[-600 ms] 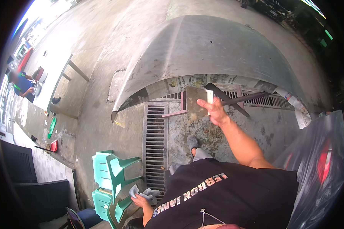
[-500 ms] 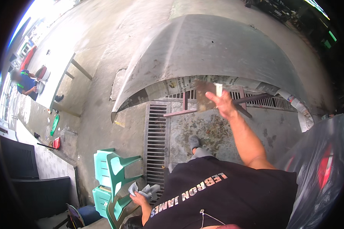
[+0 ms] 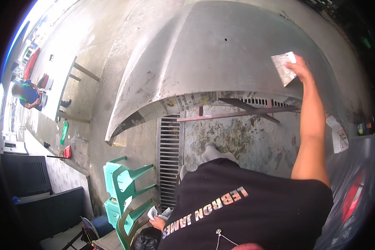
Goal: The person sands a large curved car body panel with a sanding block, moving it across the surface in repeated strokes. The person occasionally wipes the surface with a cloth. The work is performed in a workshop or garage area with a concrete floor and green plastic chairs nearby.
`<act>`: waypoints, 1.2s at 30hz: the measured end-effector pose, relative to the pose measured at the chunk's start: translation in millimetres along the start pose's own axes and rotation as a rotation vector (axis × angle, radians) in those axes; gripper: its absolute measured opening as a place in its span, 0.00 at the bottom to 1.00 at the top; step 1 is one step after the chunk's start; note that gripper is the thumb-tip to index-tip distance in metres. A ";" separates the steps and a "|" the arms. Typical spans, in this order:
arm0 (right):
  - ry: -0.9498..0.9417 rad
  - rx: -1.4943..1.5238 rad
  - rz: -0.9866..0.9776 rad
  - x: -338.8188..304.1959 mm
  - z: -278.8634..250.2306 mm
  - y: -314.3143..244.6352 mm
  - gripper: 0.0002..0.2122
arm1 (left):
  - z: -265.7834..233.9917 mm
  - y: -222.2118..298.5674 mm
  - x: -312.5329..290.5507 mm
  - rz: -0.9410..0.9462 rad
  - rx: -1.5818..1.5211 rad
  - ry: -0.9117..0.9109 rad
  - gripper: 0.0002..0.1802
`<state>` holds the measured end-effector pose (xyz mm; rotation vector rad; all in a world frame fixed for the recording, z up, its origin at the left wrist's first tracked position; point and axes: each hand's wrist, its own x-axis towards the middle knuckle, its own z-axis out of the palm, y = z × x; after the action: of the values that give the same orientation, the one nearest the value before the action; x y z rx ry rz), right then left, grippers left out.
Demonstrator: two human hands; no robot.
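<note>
A large grey car hood (image 3: 237, 58) lies ahead of me, newspaper (image 3: 166, 106) lining the underside of its near edge. Over its right part, my right hand (image 3: 301, 68) grips a flat, whitish, stained rectangular pad (image 3: 282, 70); whether it touches the metal I cannot tell. Low at my left side, my left hand (image 3: 157, 223) is closed on a crumpled whitish-grey sheet (image 3: 154, 212), paper or cloth.
Reddish-brown stand bars (image 3: 237, 114) show under the hood, near a floor grate (image 3: 169, 162). Green plastic chairs (image 3: 123, 179) stand at my left. A person (image 3: 29, 95) works at a table (image 3: 64, 93) far left. Plastic sheeting (image 3: 350, 183) covers something red at right.
My right hand has swung forward and right with the pad, from the hood's near edge to over its right part. My left hand still holds the crumpled sheet, now lower in view.
</note>
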<state>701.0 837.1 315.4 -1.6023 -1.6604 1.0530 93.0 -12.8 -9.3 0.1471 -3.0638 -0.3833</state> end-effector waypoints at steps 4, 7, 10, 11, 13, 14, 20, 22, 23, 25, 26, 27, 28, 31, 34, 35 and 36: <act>-0.317 -0.195 -0.285 4.9 139.2 -85.1 0.14 | -34.2 96.8 -43.5 -0.012 0.048 -0.343 0.30; -0.438 -0.391 -0.486 -29.0 206.3 -132.7 0.13 | -26.3 97.2 -34.0 0.052 0.079 -0.242 0.30; -0.337 -0.262 -0.261 -6.5 151.8 -140.7 0.13 | -29.5 138.3 -54.1 0.000 0.012 -0.285 0.29; -0.299 -0.196 -0.272 10.2 113.2 -123.3 0.14 | -29.6 140.1 -53.8 -0.021 0.035 -0.274 0.29; -0.196 -0.172 -0.205 24.7 46.0 -90.8 0.15 | -24.8 134.0 -50.8 -0.004 0.030 -0.250 0.30; -0.165 -0.229 -0.156 22.1 20.8 -76.3 0.15 | -18.3 130.6 -49.0 -0.020 0.013 -0.239 0.30; -0.495 -0.323 -0.233 -28.0 101.6 -100.3 0.16 | -6.6 147.5 -14.3 0.098 0.029 -0.342 0.31; -0.505 -0.377 -0.240 -32.6 109.9 -122.0 0.13 | -6.8 170.2 -12.3 0.038 0.071 -0.287 0.32; -0.475 -0.284 -0.200 -24.0 102.0 -120.6 0.13 | -5.5 179.0 -7.6 0.048 0.054 -0.240 0.32; -0.440 -0.285 -0.119 -1.9 62.8 -115.2 0.13 | -2.9 180.5 2.6 0.145 -0.002 -0.228 0.31; -0.477 -0.295 -0.164 -3.3 64.4 -111.3 0.13 | -0.6 184.9 5.7 0.153 0.009 -0.230 0.31; -0.509 -0.301 -0.207 -10.0 67.9 -102.4 0.13 | 0.9 190.3 9.9 0.168 0.021 -0.230 0.31; -0.566 -0.420 -0.252 -17.8 82.9 -107.7 0.14 | -2.1 194.0 10.1 0.155 0.015 -0.241 0.30; -0.587 -0.359 -0.221 -15.5 78.2 -119.9 0.15 | -6.6 196.6 0.2 0.168 0.005 -0.211 0.29; -0.620 -0.216 -0.161 -13.5 71.3 -111.3 0.15 | -19.6 201.7 -2.5 0.130 0.039 -0.305 0.29; -0.656 -0.400 -0.233 -22.6 78.0 -109.6 0.15 | -14.6 201.6 -0.8 0.139 0.043 -0.295 0.29; -0.686 -0.487 -0.228 -31.0 86.6 -118.2 0.15 | -19.5 194.1 5.6 0.151 0.067 -0.276 0.29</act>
<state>569.2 799.5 375.7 -1.3380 -2.6551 1.2195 71.6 169.2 57.9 -0.1469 -3.3304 -0.3168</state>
